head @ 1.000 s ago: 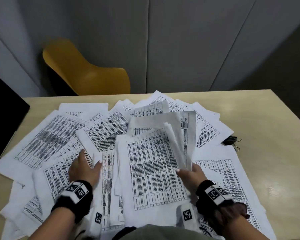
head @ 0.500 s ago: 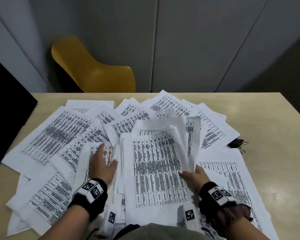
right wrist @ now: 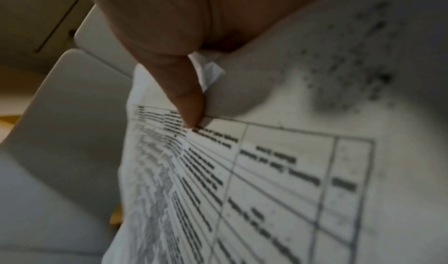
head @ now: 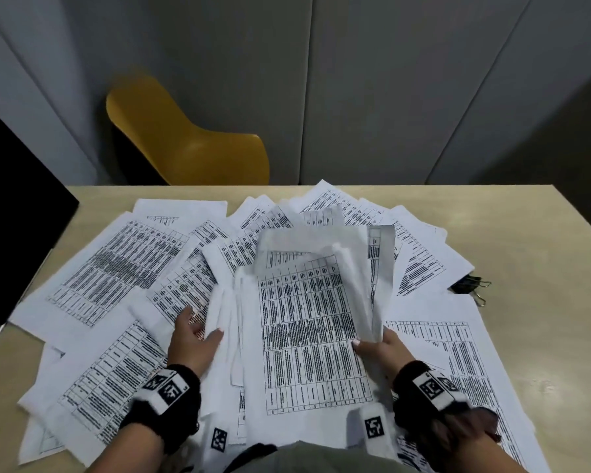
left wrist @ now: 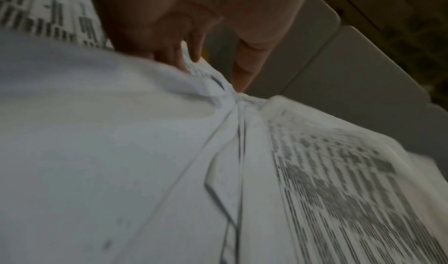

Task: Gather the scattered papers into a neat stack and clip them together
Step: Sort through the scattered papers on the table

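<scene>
Many printed table sheets lie fanned across the tan table [head: 533, 233]. A rough pile of gathered papers [head: 307, 329] sits in the middle, its right edge curled upward. My left hand [head: 193, 332] grips the pile's left edge, thumb on top and fingers under the sheets. In the left wrist view the fingers [left wrist: 174, 55] dig into bunched paper [left wrist: 218, 88]. My right hand [head: 376, 346] pinches the pile's right edge; the thumb [right wrist: 186, 103] presses on the top sheet [right wrist: 266, 172]. Black binder clips [head: 468, 285] lie at the right, partly under a sheet.
Loose sheets [head: 116, 268] still spread to the left, far side and right [head: 451, 363]. A yellow chair [head: 185, 141] stands behind the table. A black panel [head: 14, 216] rises at the left edge. Grey wall panels stand beyond.
My left hand slid rightward, dragging left-side sheets in against the central pile. The right hand kept its hold on the pile's right edge. The head view shifted slightly.
</scene>
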Demonstrator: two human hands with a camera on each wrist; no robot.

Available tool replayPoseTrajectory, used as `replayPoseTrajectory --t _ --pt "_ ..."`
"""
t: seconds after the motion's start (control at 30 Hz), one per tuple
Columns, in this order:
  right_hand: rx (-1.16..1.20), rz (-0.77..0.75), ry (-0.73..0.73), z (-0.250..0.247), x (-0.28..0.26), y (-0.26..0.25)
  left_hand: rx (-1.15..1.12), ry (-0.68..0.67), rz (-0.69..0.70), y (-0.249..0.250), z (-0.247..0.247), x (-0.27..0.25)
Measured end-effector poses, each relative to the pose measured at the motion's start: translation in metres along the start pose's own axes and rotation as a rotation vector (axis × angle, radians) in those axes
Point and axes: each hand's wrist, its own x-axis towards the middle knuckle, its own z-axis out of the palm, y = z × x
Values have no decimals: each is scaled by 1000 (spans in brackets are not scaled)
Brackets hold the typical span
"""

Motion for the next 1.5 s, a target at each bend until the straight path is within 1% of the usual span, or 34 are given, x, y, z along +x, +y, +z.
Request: replayPoseTrajectory --t 0.07,0.1,0.13,0.2,0.27,0.33,0.4,0.47,0.53,0.63,0.67,0.73,0.77,0.8,0.87,0.93,1.0,1.1,1.13,1.2,1.27,1.3,1.37,1.43,1.5 --pt "82 15 -37 -4 -3 -3 -129 -50 -85 0 -5 4" --pt "104 31 -58 -5 -3 -3 -163 -105 -114 -1 -7 5" --pt "115 41 -78 -5 -2 -2 -177 -178 -129 -1 -7 4" --pt "83 51 -105 0 -1 0 -172 -293 -102 3 -2 -3" --pt "54 45 -124 7 -2 1 -191 -322 -72 6 5 -6" --pt "91 44 -120 8 -3 -2 -245 -338 -74 11 7 -8" --pt "151 71 -146 6 -3 -2 -307 -378 -100 13 3 -8" --pt "159 97 -156 2 -1 0 -362 -426 -135 13 -3 -7" --pt "98 88 -161 2 0 -1 -330 -460 -150 13 -5 -9" --pt "2 112 -182 11 -3 -1 -191 -491 -167 9 4 -11" --pt "-21 105 -182 14 -2 1 -167 -483 -168 13 5 -14" --pt "-83 87 -176 16 1 2 -120 -381 -173 14 7 -18" --pt "-93 60 -166 17 0 0 -82 -345 -174 14 8 -18" --pt "-47 52 -154 18 0 -2 -60 -336 -161 12 8 -17" --pt "107 44 -156 17 0 -6 -44 -341 -149 12 8 -18" --pt "202 51 -104 17 2 -10 -55 -349 -153 15 8 -21" --pt "204 37 -38 18 8 -8 -57 -364 -165 18 9 -22" --pt "225 46 55 18 6 -26 -79 -391 -174 24 10 -25" --pt "222 7 102 15 8 -31 -87 -395 -185 26 9 -25" --pt "113 -118 173 6 17 -37 -88 -389 -180 30 8 -26" --pt "-31 -194 217 3 19 -41 -118 -372 -163 29 8 -26" --pt "-102 -201 231 2 18 -41 -130 -370 -139 29 8 -27" --pt "-159 -198 234 1 15 -37 -163 -354 -137 26 9 -27" --pt "-198 -193 239 1 11 -31 -194 -310 -145 24 10 -28" --pt "-193 -173 212 0 7 -25 -184 -305 -123 24 12 -30"
